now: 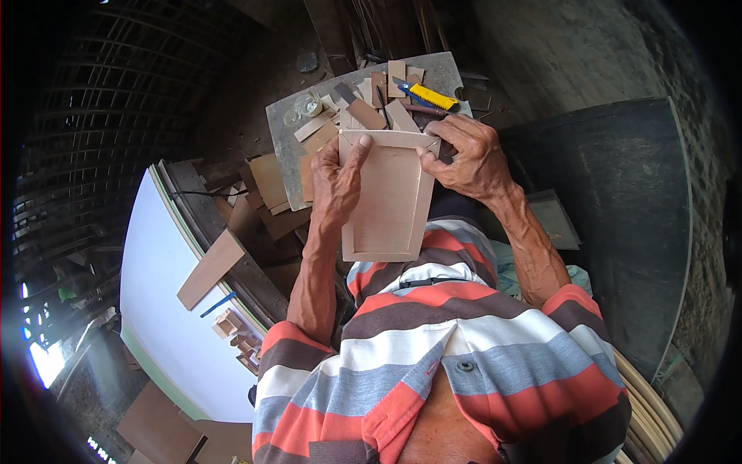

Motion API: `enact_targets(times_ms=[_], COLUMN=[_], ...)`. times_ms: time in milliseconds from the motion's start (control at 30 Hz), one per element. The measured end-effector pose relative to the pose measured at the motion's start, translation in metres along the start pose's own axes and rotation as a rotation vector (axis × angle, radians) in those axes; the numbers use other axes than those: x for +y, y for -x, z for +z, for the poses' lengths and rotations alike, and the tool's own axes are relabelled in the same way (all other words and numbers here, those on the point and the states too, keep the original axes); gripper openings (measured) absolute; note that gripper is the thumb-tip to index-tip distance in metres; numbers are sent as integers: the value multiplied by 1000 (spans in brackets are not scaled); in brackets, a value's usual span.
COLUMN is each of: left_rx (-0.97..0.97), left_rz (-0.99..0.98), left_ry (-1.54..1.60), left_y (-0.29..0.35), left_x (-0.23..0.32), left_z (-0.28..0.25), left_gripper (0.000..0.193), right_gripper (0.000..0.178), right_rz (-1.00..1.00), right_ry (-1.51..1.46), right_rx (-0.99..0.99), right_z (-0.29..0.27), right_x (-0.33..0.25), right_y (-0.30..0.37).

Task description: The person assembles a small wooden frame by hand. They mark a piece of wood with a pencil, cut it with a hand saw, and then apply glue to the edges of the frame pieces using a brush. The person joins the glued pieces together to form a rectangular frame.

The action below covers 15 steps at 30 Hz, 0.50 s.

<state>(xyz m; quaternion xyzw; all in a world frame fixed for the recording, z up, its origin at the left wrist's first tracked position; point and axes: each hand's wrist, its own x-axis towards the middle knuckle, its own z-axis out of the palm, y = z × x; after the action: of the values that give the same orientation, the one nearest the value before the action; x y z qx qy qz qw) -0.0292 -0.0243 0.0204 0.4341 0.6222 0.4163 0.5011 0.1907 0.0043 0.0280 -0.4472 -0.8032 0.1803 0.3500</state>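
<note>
Gripping the panel (pixel 386 201) at its upper left corner with the left hand (pixel 334 182), laying the thumb flat on the front and wrapping the fingers behind the edge. Pinching the upper right corner between the thumb and forefinger of the right hand (pixel 473 155), curling the other fingers toward the palm. Holding the panel, pale and edged with raised strips, up between both hands, beyond the chest of a striped shirt (pixel 371 332). Facing a grey table (pixel 287 162) just past the panel, looking down on wood scraps (pixel 367 116) strewn over it in pale and brown tones. Reaching, with the right hand, close to a yellow cutter (pixel 433 97) lying beside a blue tool (pixel 402 85), and leaving a small jar (pixel 309 103) standing toward the table's left side. Working between a white board (pixel 166 271) on the left, bearing a brown plank (pixel 211 269) across its edge, a blue stick (pixel 218 304) and small blocks (pixel 226 323), and a large dark board (pixel 618 216) on the right, near a rough wall (pixel 603 46). Keeping clear of curved pale strips (pixel 653 421) at lower right.
</note>
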Motion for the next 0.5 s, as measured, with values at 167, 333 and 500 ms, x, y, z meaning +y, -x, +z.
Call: enact_targets(times_ms=[167, 333, 500], left_rx=[-7, 2, -13], left_rz=[-30, -32, -38], left_ry=[-10, 38, 30], left_y=[1, -1, -2], left_x=[-1, -10, -11], left_z=[0, -1, -3], left_gripper=[30, 30, 28], right_gripper=[25, 26, 24], right_rz=[-6, -30, 98], right_ry=[-28, -86, -191], right_rx=[1, -40, -96], right_z=[1, 0, 0], right_x=[3, 7, 9], right_y=[3, 8, 12])
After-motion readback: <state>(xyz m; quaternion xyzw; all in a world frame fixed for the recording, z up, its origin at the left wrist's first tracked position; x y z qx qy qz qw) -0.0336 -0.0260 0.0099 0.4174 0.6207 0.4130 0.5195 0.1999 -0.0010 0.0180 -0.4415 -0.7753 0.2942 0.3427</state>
